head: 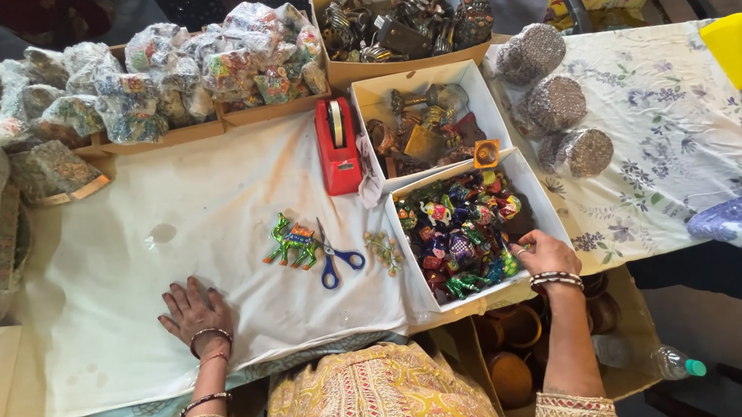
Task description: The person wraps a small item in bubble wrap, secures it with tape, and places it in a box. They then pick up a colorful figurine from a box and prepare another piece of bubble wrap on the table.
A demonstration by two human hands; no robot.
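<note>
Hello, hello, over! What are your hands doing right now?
Left hand flat on white cloth. Right hand in white box of colourful painted figurines. Blue-handled scissors between them.

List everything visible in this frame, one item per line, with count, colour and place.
painted figurines: many, multicoloured, in the white box at right
camel figurine: one, green and orange, on the white cloth
scissors: one, blue-handled, beside the camel
tape dispenser: one, red, upright on the cloth
wrapped packets: many, clear wrap, in trays at top left
mesh-covered bundles: three, silvery, on the floral cloth
left hand: flat on the white cloth
right hand: reaching into the figurine box
</note>
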